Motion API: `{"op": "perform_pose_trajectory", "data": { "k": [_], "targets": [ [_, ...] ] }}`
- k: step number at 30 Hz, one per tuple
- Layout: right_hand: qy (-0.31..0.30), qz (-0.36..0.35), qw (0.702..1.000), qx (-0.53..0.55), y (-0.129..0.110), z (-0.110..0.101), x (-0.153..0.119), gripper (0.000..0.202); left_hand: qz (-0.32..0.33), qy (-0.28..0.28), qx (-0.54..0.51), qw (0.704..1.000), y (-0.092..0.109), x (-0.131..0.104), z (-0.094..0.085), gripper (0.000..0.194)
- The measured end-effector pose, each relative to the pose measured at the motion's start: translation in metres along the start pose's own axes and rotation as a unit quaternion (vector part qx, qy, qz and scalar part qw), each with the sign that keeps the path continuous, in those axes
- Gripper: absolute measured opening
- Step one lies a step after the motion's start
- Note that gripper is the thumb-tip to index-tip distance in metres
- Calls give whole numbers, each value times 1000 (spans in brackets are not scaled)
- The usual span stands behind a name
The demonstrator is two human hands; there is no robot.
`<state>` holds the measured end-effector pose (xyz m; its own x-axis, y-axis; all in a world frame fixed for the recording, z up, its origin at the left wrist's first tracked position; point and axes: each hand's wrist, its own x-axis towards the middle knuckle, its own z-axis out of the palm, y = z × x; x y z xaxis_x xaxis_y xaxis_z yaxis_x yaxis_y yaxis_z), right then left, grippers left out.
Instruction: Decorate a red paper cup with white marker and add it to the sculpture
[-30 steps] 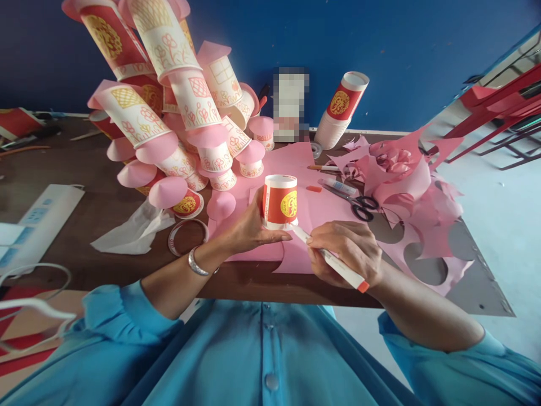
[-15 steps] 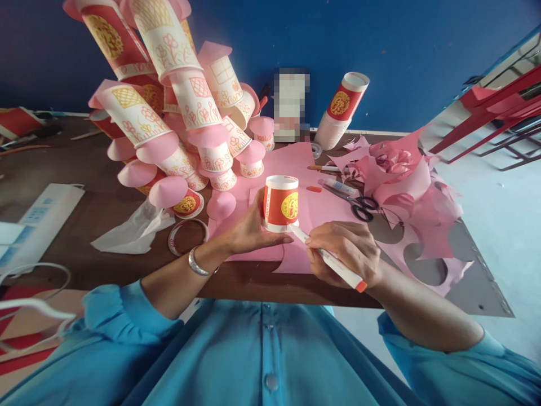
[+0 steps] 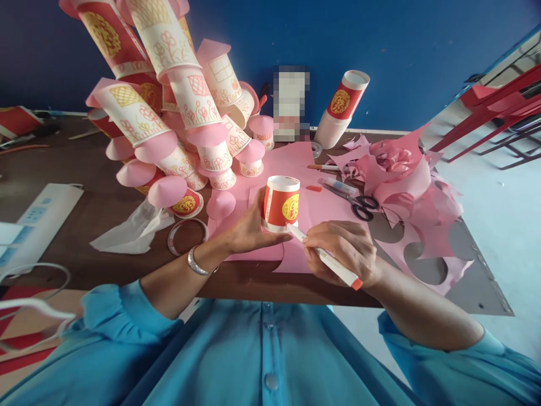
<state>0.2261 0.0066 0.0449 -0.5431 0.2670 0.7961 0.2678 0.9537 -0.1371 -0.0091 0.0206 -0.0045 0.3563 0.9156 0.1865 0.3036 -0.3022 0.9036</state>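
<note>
A red and white paper cup (image 3: 281, 204) with a gold emblem stands upright in my left hand (image 3: 250, 230), whose fingers go round its left side and under its base. My right hand (image 3: 344, 252) is closed on a white marker (image 3: 336, 267) with an orange end. The marker's tip touches the white band at the bottom of the cup, or is very close to it. Beneath and behind the cup lies pink paper (image 3: 296, 163). An orange cap (image 3: 313, 188) rests on that paper, right of the cup.
Decorated cup towers (image 3: 194, 101) with pink cones rise at the back left. Black-handled scissors (image 3: 363, 207), a glue tube (image 3: 339, 186) and pink scraps (image 3: 431, 197) lie at right. Stacked cups (image 3: 338, 113) lean near the blue wall. A tape ring (image 3: 172, 239) is left of my hands.
My right hand and the marker have shifted slightly left along the cup's bottom band. The cup has turned or moved very slightly to the right, still in my left hand.
</note>
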Motion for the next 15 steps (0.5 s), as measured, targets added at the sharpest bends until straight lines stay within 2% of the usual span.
{"op": "perform_pose_trajectory", "data": {
  "k": [15],
  "targets": [
    [29,13,999,-10,1,3,-2,16,-9,-6,-2,1000,3,0,-2,89]
  ]
}}
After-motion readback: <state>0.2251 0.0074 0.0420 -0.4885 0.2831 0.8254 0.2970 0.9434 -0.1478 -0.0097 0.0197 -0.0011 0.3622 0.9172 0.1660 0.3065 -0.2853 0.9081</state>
